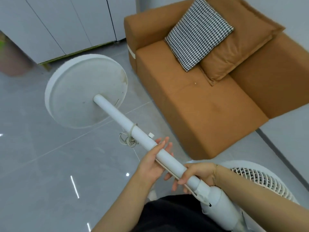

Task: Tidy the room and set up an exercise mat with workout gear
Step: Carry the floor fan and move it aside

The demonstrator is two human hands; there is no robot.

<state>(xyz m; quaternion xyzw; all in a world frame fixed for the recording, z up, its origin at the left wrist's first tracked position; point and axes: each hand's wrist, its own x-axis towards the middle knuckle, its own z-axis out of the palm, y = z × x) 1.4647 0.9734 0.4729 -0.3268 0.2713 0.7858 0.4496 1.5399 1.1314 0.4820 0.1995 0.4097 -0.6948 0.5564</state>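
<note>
A white standing fan lies tilted across the view, with its round base [83,91] toward the cabinets and its grille head [260,180] at the lower right. My left hand [153,163] lies under the fan's pole [138,133] with fingers fairly straight, cradling it. My right hand [197,173] grips the pole just above the motor housing [215,198]. A coiled cord [128,139] hangs tied to the pole. No mat or workout gear is in view.
A brown sofa [200,114] stands close on the right, with a houndstooth cushion [199,34] and a brown cushion [242,39] on it. White cabinets [58,22] line the back wall. Glossy grey tile floor [50,164] spreads to the left.
</note>
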